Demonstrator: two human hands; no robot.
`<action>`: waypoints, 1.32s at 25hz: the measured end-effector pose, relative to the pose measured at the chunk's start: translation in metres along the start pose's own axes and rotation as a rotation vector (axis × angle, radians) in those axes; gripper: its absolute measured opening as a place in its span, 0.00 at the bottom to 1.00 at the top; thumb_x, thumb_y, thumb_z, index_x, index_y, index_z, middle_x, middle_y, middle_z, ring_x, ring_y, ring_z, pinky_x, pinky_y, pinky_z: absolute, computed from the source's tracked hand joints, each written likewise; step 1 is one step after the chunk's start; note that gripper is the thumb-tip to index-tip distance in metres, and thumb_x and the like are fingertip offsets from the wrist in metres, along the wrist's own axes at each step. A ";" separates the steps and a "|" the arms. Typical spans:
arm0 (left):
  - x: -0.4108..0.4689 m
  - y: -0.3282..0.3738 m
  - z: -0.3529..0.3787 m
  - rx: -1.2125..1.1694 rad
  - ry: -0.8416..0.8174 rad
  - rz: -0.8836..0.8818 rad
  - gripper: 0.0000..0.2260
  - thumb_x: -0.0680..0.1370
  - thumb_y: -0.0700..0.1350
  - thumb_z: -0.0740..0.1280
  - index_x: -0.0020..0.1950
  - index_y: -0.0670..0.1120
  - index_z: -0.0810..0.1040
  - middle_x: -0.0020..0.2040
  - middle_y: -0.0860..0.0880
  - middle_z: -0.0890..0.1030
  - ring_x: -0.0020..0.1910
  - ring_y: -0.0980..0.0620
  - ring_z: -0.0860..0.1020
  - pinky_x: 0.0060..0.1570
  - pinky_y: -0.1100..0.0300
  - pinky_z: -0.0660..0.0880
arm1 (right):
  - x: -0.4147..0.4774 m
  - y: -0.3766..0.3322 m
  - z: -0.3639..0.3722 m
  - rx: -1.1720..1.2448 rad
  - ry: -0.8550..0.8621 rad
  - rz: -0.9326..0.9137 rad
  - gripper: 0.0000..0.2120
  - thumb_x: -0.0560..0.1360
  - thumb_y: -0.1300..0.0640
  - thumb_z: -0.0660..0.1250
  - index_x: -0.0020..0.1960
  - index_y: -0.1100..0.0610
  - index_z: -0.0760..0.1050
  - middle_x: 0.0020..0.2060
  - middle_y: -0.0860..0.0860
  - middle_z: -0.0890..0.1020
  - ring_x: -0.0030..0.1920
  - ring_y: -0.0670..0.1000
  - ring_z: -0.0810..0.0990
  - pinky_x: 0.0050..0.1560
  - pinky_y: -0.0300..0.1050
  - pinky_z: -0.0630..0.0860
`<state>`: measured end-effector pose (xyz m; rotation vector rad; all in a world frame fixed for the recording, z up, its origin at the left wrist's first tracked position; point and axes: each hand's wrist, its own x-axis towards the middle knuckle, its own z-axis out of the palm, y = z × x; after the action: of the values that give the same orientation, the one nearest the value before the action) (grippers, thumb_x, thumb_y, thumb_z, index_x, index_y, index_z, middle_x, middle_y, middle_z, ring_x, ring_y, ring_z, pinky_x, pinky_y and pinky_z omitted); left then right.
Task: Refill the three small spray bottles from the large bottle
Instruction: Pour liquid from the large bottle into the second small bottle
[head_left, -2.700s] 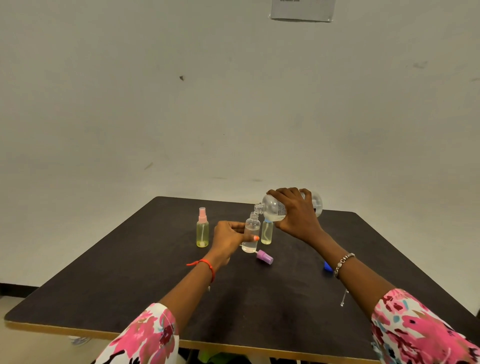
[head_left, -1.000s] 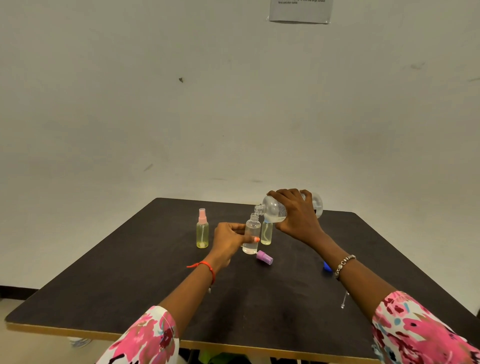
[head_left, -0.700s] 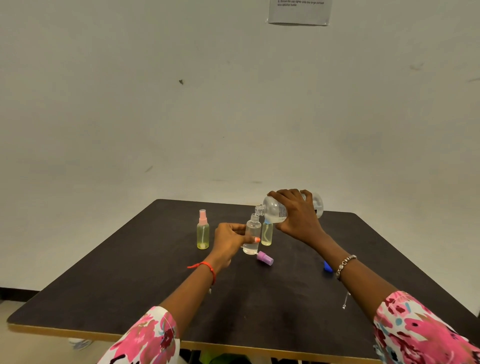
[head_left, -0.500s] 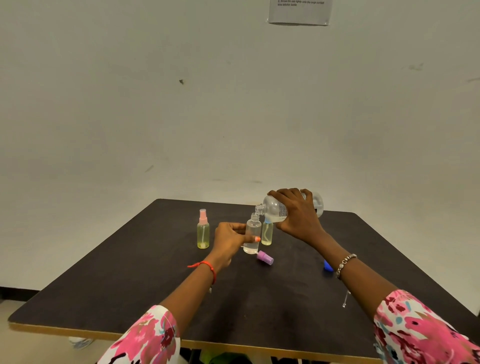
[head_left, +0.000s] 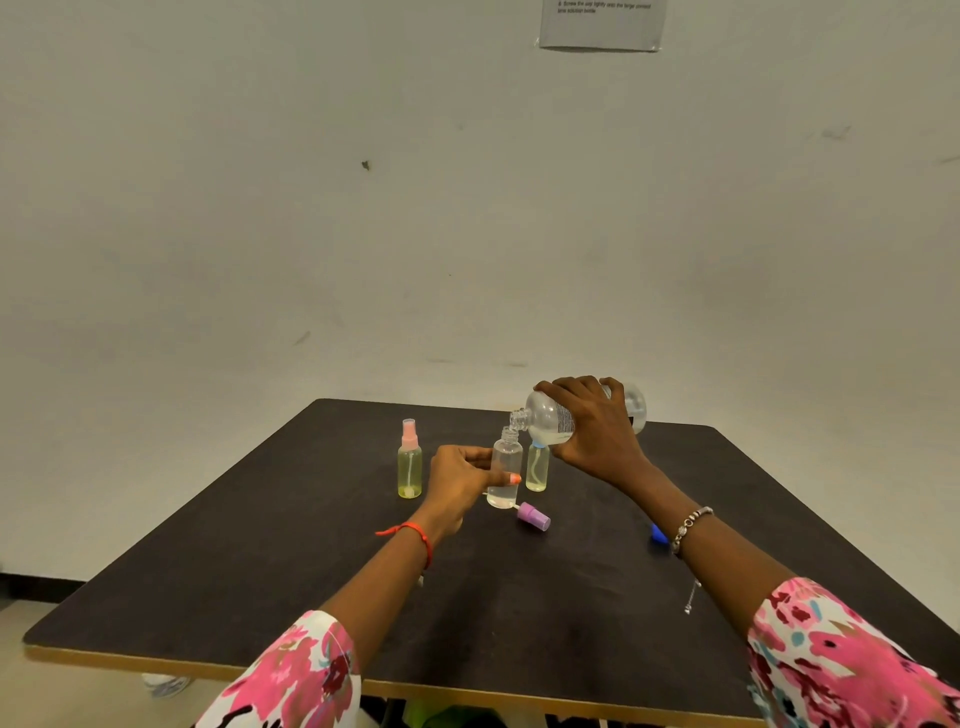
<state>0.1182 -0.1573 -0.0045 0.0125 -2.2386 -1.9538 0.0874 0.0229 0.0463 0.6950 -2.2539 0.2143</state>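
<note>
My right hand (head_left: 597, 436) grips the large clear bottle (head_left: 550, 415), tipped on its side with its open neck right over the mouth of a small uncapped clear bottle (head_left: 505, 457). My left hand (head_left: 460, 480) holds that small bottle upright on the dark table (head_left: 311, 561); a little clear liquid lies at its bottom. Just behind it stands a small yellowish bottle with a blue top (head_left: 537, 467), partly hidden by the large bottle. To the left stands a small yellowish bottle with a pink spray cap (head_left: 409, 462).
A purple spray cap (head_left: 534, 516) lies on the table just right of the held small bottle. A blue cap (head_left: 658, 535) shows beside my right wrist. The table's wood-edged front rim (head_left: 156, 662) runs near me; a wall stands close behind the table.
Both hands and both bottles hold nearly the same pose throughout; the large bottle stays tipped over the small one. Only the view shifts slightly.
</note>
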 end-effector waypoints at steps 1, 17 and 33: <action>0.000 0.000 0.000 -0.001 0.001 0.000 0.19 0.64 0.37 0.76 0.54 0.41 0.79 0.51 0.44 0.83 0.42 0.56 0.78 0.37 0.69 0.73 | 0.000 0.000 0.000 0.000 0.000 0.001 0.28 0.63 0.52 0.74 0.62 0.52 0.72 0.55 0.51 0.79 0.57 0.55 0.75 0.61 0.57 0.62; 0.000 0.000 0.008 -0.027 -0.038 -0.002 0.20 0.63 0.36 0.76 0.54 0.40 0.79 0.47 0.47 0.83 0.41 0.57 0.79 0.37 0.68 0.74 | -0.004 0.008 0.009 0.074 -0.006 0.065 0.30 0.62 0.52 0.74 0.63 0.51 0.71 0.56 0.49 0.78 0.57 0.53 0.75 0.59 0.52 0.61; 0.024 -0.018 0.013 -0.006 -0.013 -0.049 0.19 0.64 0.36 0.76 0.54 0.41 0.79 0.52 0.45 0.83 0.43 0.57 0.78 0.40 0.69 0.74 | -0.010 0.074 0.035 0.742 0.186 0.841 0.36 0.61 0.58 0.79 0.64 0.59 0.69 0.61 0.58 0.75 0.59 0.58 0.74 0.53 0.46 0.75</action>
<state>0.0909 -0.1503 -0.0207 0.0544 -2.2616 -1.9900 0.0313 0.0763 0.0191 0.0087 -2.1284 1.4970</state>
